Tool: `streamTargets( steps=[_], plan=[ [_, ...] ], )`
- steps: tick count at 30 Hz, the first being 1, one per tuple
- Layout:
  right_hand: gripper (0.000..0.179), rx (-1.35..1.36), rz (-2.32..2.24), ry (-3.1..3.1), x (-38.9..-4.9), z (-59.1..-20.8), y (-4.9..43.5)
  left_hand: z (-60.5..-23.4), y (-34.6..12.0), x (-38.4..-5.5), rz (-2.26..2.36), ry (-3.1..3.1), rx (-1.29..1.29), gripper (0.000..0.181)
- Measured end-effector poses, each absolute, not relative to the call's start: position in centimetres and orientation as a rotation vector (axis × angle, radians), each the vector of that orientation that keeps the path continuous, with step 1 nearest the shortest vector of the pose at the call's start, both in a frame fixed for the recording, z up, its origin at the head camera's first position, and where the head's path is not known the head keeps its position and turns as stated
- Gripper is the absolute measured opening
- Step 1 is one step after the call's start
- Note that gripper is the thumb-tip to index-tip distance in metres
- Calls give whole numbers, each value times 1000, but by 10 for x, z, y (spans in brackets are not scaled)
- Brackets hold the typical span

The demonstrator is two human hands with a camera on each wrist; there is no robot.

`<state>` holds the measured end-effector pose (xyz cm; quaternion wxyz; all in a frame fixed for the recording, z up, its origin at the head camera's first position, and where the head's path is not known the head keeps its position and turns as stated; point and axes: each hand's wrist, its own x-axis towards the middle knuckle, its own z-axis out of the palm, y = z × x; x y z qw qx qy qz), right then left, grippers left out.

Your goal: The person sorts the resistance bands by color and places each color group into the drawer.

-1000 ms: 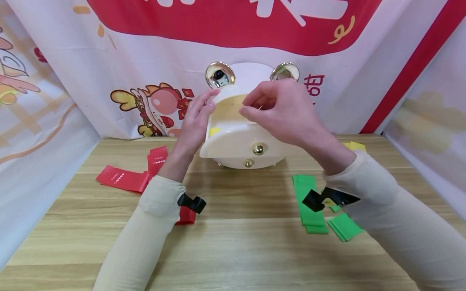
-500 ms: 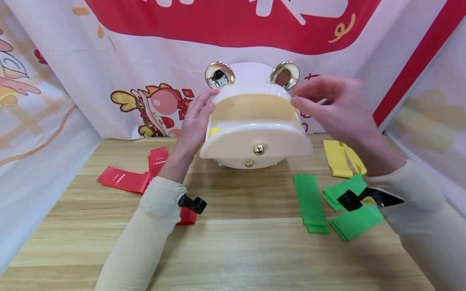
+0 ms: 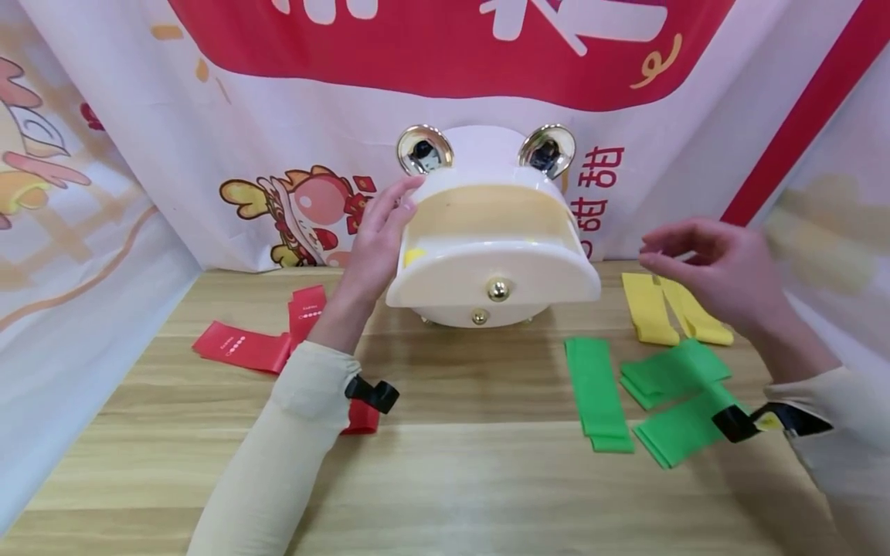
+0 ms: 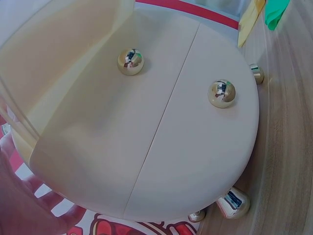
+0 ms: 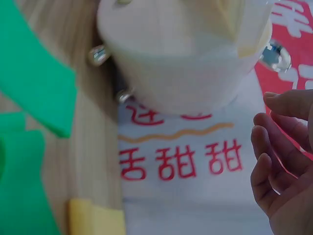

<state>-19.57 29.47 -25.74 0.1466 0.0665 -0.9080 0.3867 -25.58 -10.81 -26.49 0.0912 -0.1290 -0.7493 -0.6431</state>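
A white frog-shaped box [image 3: 445, 279] with two gold-ringed eyes and gold knobs stands at the back of the table. Its top compartment is uncovered behind the rounded front, and a bit of yellow [image 3: 415, 256] shows inside at the left. My left hand [image 3: 375, 243] rests at the box's left upper side, fingers extended; in the left wrist view that hand [image 4: 29, 208] is partly cut off beside the white front [image 4: 171, 147]. My right hand [image 3: 726, 270] hovers over the yellow bands [image 3: 650, 309], loosely bent; in the right wrist view its fingers [image 5: 264, 142] hold nothing.
Several folded green bands [image 3: 599, 394] lie on the wooden table [image 3: 459, 486] at the right. Red bands [image 3: 243, 347] lie at the left, partly behind the left forearm. A printed white and red cloth [image 3: 313, 108] hangs close behind the box.
My right hand has moved from over the box's opening out to the right, above the yellow bands. The left hand stays at the box's side.
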Motion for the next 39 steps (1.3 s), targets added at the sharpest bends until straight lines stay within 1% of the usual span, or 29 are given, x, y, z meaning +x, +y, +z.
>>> streamTargets(
  steps=[6, 13, 17, 24, 39],
  plan=[
    [37, 110, 1079, -2747, -198, -292, 322, -268, -105, -257, -1902, -2213, -394, 43],
    [36, 182, 1113, -2830, -208, -327, 338, -270, -105, -257, -1871, -2216, -378, 43],
    [38, 160, 1087, -2946, -215, -342, 344, -270, -106, -256, -1869, -2224, -375, 43],
    [45, 123, 1042, -3110, -221, -353, 354, -271, -104, -258, -1872, -2205, -405, 43],
    [45, 170, 994, -3188, -230, -363, 355, -268, -108, -257, -1875, -2209, -392, 43]
  ],
)
